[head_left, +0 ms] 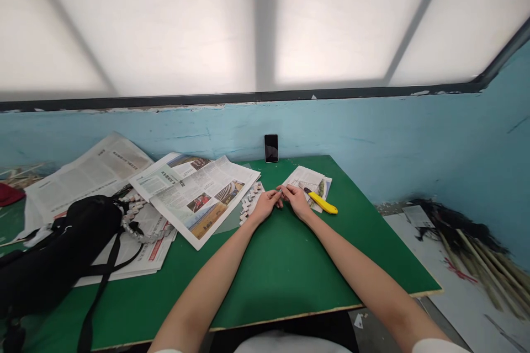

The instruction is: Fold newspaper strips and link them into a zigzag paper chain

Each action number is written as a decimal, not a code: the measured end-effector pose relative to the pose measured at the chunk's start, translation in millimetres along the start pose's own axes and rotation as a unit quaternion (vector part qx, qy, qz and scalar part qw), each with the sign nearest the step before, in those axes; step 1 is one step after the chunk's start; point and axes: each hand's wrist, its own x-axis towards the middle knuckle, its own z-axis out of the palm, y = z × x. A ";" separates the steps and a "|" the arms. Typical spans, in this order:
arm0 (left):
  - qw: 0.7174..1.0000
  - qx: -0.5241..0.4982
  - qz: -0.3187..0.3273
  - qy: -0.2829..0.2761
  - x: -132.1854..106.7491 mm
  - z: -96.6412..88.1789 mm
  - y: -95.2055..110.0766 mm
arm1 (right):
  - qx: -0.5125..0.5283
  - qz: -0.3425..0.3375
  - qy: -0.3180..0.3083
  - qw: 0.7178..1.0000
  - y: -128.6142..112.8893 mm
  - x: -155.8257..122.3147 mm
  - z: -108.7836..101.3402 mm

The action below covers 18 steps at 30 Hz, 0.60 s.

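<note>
Seen from above, both arms reach across a green desk point(290, 265) toward its far edge. The left hand point(267, 202) and right hand point(296, 201) meet fingertip to fingertip, pinching a small pale piece point(281, 192) too tiny to identify. It sits between the fingers, just above the desk. Working this well likely needs a light, steady pinch. A yellow utility knife point(323, 203) lies just right of the right hand on a paper sheet point(308, 179); small folded pieces point(249, 203) lie left.
</note>
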 end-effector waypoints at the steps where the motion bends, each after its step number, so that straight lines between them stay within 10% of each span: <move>1: 1.000 0.001 0.000 0.001 0.0 -0.1 0.3 | 0.001 -0.001 -0.002 1.000 0.7 0.2 -0.2; 18: 0.999 0.034 -0.004 0.014 -2.8 0.6 6.7 | -0.022 0.012 0.012 1.000 7.2 6.4 -5.5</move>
